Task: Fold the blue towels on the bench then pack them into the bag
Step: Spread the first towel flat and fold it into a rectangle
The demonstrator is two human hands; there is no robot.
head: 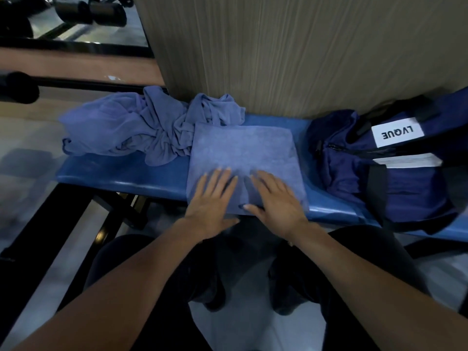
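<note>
Both hands are lying flat, fingers straight, gripping nothing: left hand (211,198) and right hand (274,201) are pressing side by side on the near part of the folded blue terry towel (243,153), centre frame. It's sitting square on the glossy blue padded bench (121,176), its near edge overhanging the bench front slightly. Looks like they're smoothing a finished fold.

Further back, upper left of centre, the crumpled heap of blue towels (141,127) is touching the folded one's far-left corner; it's still unfolded, count unclear.

Right of frame, the navy fabric duffel bag with black straps (395,178) is slumping on the bench, just beside the folded towel. Can't tell if it's unzipped; no towel showing in it.

Progress estimate: one folded, heap remaining, packing not started.
</note>
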